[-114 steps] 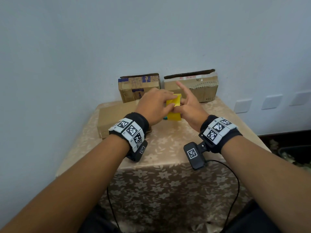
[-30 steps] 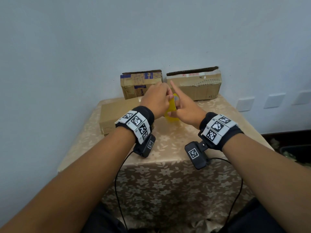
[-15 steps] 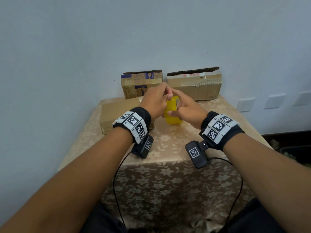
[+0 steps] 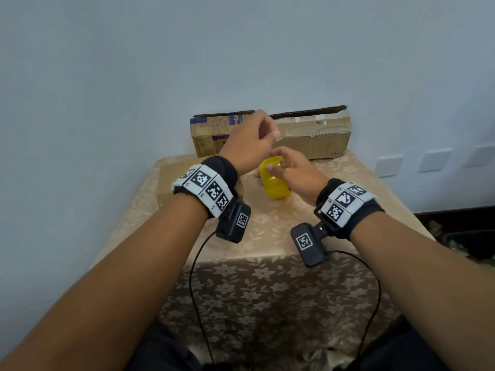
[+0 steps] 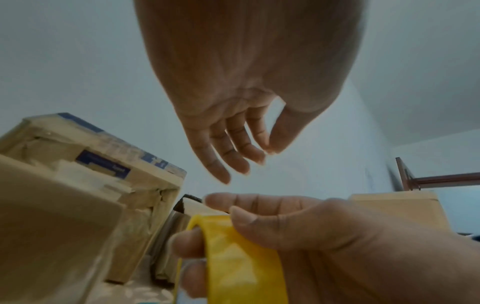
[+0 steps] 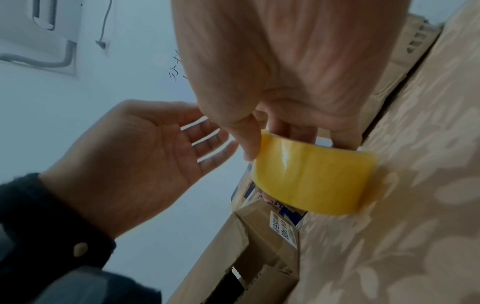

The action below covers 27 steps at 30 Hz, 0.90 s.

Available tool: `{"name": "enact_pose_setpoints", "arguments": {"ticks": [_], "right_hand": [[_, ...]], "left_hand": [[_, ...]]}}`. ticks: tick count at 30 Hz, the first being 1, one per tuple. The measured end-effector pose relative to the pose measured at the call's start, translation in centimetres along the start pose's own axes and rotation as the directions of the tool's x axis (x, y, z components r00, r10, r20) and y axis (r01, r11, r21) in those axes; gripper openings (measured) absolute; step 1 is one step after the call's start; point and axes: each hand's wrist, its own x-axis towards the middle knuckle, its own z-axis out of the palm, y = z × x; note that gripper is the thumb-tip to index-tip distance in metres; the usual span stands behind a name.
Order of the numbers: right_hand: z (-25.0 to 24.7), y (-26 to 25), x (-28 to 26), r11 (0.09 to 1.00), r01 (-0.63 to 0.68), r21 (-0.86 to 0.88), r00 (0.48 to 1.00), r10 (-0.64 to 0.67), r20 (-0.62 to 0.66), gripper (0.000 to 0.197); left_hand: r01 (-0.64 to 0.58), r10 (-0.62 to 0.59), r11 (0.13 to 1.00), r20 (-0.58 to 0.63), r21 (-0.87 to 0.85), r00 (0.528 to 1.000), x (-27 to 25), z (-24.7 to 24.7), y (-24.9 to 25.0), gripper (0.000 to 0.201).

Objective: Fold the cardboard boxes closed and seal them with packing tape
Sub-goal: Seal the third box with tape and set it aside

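Three cardboard boxes stand on the table [image 4: 361, 199], which is draped in a glossy beige cloth with a woven floral pattern. At far left a flat plain brown box [image 4: 167, 180] lies at the table's left edge, largely hidden behind the left wrist. Behind it, against the wall, stands a box with blue printed bands [image 4: 207, 135] and a white label; the printing is too blurred to read. To its right is a longer box [image 4: 316, 137] with a torn, corrugated upper edge, a dark rim and a white strip carrying small red marks, illegible.

The left hand [image 4: 247, 141] is raised above the table in front of the blue-banded box, fingers relaxed, slightly curved and a little apart, holding nothing. Just right of and below it is one roll of yellow packing tape [image 4: 274, 180], glossy and translucent, standing on edge with its lower rim at the cloth. The right hand [image 4: 297, 172] grips the roll from above, thumb on the outer face, fingers hooked through the core.

Both wrists carry black bands with white square-coded tags.
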Motion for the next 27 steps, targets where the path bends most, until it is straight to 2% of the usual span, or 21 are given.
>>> {"name": "enact_pose_setpoints", "arguments": {"ticks": [3,5,9,11,14,18,20,24,27], "right_hand": [[-0.3,0.1,-0.1,0.999,-0.01,0.038,1.0,0.01,-0.002,0.013],[-0.5,0.1,-0.1,0.998,-0.02,0.052,1.0,0.02,0.001,0.021],[-0.6,0.1,-0.1,0.996,-0.03,0.084,1.0,0.03,0.004,0.035],[-0.7,-0.1,-0.1,0.991,-0.044,0.123,0.999,0.046,-0.012,0.038],[-0.9,-0.2,-0.2,0.987,-0.057,0.151,0.998,0.062,-0.03,0.046],[-1.3,0.1,0.2,0.987,-0.058,0.148,0.996,0.068,-0.065,0.075],[-1.5,0.1,0.3,0.986,-0.046,0.159,0.996,0.057,-0.066,0.083],[-1.7,0.2,0.6,0.975,-0.055,0.213,0.992,0.078,-0.099,0.081],[-1.7,0.3,0.9,0.957,-0.069,0.28,0.982,0.115,-0.148,0.072]], "left_hand": [[0.032,-0.032,0.999,-0.014,-0.008,0.999,-0.4,-0.1,-0.7,0.016],[0.06,-0.06,0.998,-0.013,0.007,0.998,-0.8,-0.1,-1.1,0.024],[0.1,-0.091,0.982,-0.062,0.163,0.994,-0.8,-0.4,-1.5,0.025],[0.067,-0.066,0.962,-0.012,0.266,0.998,-0.8,-0.7,-1.6,0.026],[0.024,-0.057,0.946,0.094,0.324,0.994,-1.1,-0.6,-1.4,0.028],[-0.004,-0.045,0.947,0.144,0.32,0.988,-1.3,-0.3,-1.3,0.032],[-0.016,-0.03,0.946,0.136,0.323,0.99,-1.3,-0.1,-1.4,0.033],[-0.056,0.017,0.938,0.116,0.342,0.993,-1.3,0.4,-1.7,0.028],[-0.084,0.057,0.936,0.089,0.341,0.994,-1.4,0.6,-1.9,0.021]]}}
